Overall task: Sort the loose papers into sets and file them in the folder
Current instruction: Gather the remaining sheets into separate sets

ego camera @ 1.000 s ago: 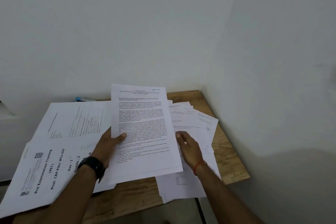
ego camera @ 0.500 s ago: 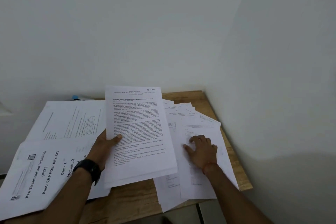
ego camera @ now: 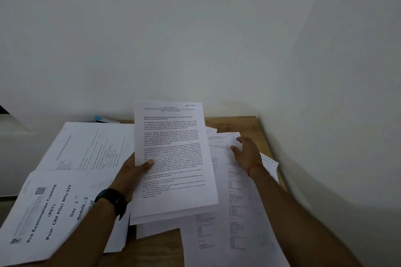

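Note:
My left hand (ego camera: pixel 132 174) grips a thin stack of printed sheets (ego camera: pixel 173 158) by its left edge, thumb on top, held tilted above the wooden table (ego camera: pixel 234 123). The top page is dense text marked "SECTION - 1". My right hand (ego camera: pixel 246 154) rests palm down, fingers spread, on a loose fan of white papers (ego camera: pixel 234 212) at the right of the table. On the left lies a pile with a cover page (ego camera: pixel 43 212) reading "Pre Examination Training". A further sheet (ego camera: pixel 86 147) lies behind it. I see no folder that I can tell apart from the papers.
White walls close in behind and on the right, forming a corner at the table's far right. A small blue object (ego camera: pixel 98 118) lies at the back edge by the wall. Papers overhang the table's front and right edges.
My right hand has slid from the near middle of the right pile toward the far side. The held stack has stayed in my left hand, shifting slightly.

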